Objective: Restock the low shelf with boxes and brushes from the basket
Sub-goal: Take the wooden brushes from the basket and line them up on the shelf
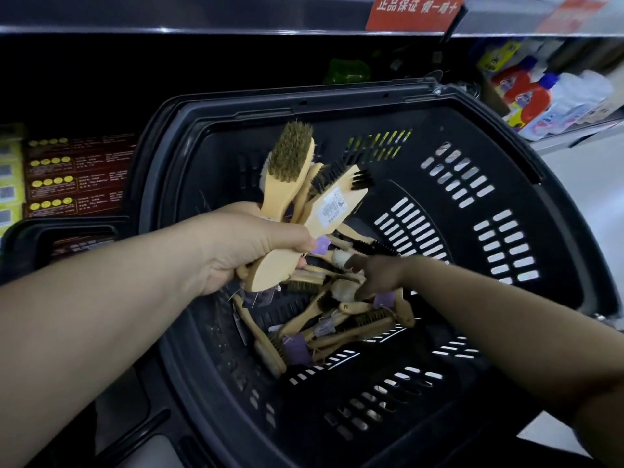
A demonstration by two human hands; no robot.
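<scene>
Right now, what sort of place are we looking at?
Most likely a shop aisle: a shopping basket of tagged wooden brushes, stacked boxes on the low shelf, and a red sign on the shelf edge above.

left arm (101,315): bare forearm, uncovered from frame edge to wrist
left hand (243,244): bare, knuckles and thumb showing
right arm (506,319): bare forearm, uncovered up to frame edge, dimly lit
right hand (378,275): bare, blurred, fingers hard to make out

Light: dim; your left hand (243,244) catches light, your right hand (374,273) lies in shadow.
Recess: dark shelf opening (101,89) nearly black.
Edges: bowed; red and white plastic bottles (547,96) blurred.
</scene>
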